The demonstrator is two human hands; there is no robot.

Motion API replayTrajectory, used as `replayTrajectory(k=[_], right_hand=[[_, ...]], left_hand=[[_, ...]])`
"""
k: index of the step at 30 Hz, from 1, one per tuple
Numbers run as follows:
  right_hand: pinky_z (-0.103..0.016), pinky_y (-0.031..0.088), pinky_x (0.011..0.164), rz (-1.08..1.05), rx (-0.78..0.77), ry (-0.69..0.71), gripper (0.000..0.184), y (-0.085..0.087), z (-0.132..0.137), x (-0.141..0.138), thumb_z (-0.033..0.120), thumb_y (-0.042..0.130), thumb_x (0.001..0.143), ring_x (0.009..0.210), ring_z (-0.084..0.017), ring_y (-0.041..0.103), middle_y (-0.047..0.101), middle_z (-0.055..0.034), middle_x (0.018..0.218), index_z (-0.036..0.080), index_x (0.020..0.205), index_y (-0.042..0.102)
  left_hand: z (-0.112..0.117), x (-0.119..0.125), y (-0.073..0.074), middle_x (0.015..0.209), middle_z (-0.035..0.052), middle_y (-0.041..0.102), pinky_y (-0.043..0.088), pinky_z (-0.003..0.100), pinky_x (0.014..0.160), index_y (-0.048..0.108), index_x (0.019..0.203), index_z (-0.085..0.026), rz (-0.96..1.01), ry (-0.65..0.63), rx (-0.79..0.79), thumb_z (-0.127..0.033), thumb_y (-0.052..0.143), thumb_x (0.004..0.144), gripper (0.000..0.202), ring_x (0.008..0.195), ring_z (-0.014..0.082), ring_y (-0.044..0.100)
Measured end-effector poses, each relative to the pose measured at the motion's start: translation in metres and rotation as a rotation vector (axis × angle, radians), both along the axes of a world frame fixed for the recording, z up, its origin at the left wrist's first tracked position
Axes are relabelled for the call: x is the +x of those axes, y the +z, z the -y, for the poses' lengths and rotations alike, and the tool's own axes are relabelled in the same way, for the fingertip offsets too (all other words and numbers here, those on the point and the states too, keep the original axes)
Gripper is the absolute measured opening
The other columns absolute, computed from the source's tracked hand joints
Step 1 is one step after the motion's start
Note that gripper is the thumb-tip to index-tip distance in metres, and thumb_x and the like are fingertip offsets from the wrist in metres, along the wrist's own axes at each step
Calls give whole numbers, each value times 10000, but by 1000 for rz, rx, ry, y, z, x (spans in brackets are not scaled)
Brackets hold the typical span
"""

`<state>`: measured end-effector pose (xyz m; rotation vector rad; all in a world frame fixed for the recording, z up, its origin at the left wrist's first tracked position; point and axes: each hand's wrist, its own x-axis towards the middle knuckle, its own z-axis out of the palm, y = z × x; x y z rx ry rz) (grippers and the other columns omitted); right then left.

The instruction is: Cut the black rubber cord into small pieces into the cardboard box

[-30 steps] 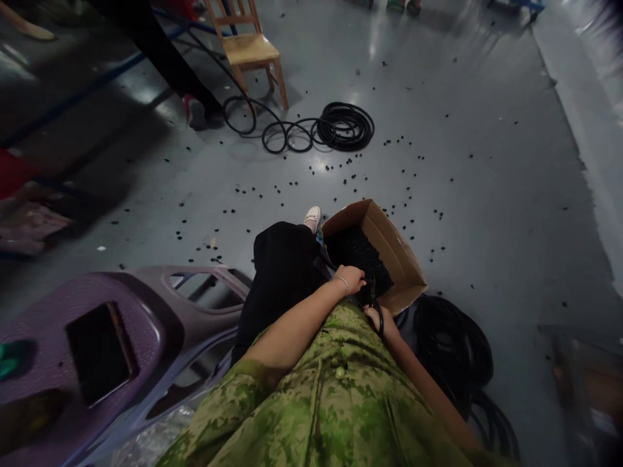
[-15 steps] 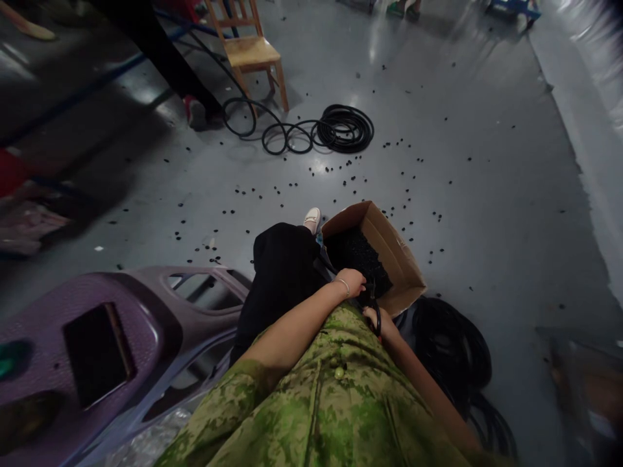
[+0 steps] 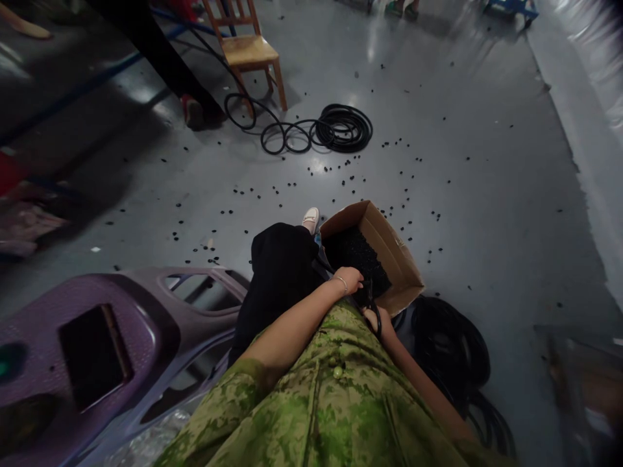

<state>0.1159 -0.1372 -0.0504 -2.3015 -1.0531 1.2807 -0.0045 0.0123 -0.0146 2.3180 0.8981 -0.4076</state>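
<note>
My left hand (image 3: 350, 279), with a bracelet at the wrist, is closed on a black rubber hose (image 3: 325, 264) that runs in from beside my thigh. Close to it, low against my shirt, my right hand (image 3: 383, 320) is wrapped round a black tool with a curved handle (image 3: 374, 312); its exact kind is too dark to make out. Both hands are at the near edge of an open cardboard box (image 3: 396, 259). Inside the box lies a heap of small black pieces (image 3: 357, 253). The fingertips of my left hand are partly hidden.
Coils of black hose lie beyond the box (image 3: 343, 128) and to its right (image 3: 450, 340). Small black rings are scattered over the grey floor. On my left stands a purple plastic chair (image 3: 146, 311) bearing a tablet-like device (image 3: 92, 357). A wooden chair (image 3: 250, 50) and another person's leg (image 3: 160, 52) are farther off.
The whole view has shifted very slightly to the left. Both hands keep their hold at the box's near edge, with hardly any visible movement.
</note>
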Motion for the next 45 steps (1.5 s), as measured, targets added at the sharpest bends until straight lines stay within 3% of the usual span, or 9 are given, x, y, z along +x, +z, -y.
replayTrajectory(k=[12, 17, 22, 27, 35, 45], right_hand=[[-219, 383, 622, 259, 4, 239, 277, -17, 3, -2, 279, 455, 791, 798, -209, 645, 731, -89, 814, 155, 781, 703], [-210, 380, 649, 338, 8, 300, 249, -23, 2, -3, 247, 476, 799, 802, -194, 655, 735, -100, 868, 160, 854, 704], [-210, 379, 647, 359, 27, 270, 245, -27, 3, -4, 263, 476, 805, 785, -185, 649, 731, -88, 855, 171, 866, 695], [-224, 398, 659, 296, 48, 250, 255, -27, 7, -1, 292, 465, 784, 784, -193, 639, 720, -83, 830, 177, 840, 685], [-241, 418, 669, -65, 35, 116, 303, -12, 5, 10, 401, 443, 711, 754, -187, 588, 671, -31, 745, 175, 725, 644], [-235, 369, 586, -128, -24, 62, 274, 7, -1, 5, 423, 443, 664, 670, -168, 521, 590, -21, 642, 177, 647, 564]], left_hand=[[-4, 0, -3, 1000, 48, 719, 451, 257, 785, 715, 980, -260, -54, 12, 5, -312, 535, 866, 220, 977, 209, 648], [-5, 0, -6, 1085, 40, 701, 412, 326, 882, 694, 1025, -278, -55, 44, 28, -347, 510, 884, 241, 1049, 229, 619], [-3, -2, 3, 1087, 53, 702, 404, 366, 907, 676, 1074, -273, -28, 88, 23, -389, 462, 904, 298, 1059, 235, 611], [-1, -4, 9, 1108, 63, 694, 412, 385, 904, 674, 1097, -274, -3, 117, 5, -370, 441, 913, 312, 1061, 248, 608], [1, -2, 5, 1083, 49, 699, 407, 374, 911, 686, 1040, -292, -7, 80, -14, -351, 464, 906, 266, 1047, 240, 619], [2, 0, 4, 1024, 37, 715, 420, 311, 836, 689, 933, -265, -5, -49, -13, -302, 465, 900, 230, 992, 211, 636]])
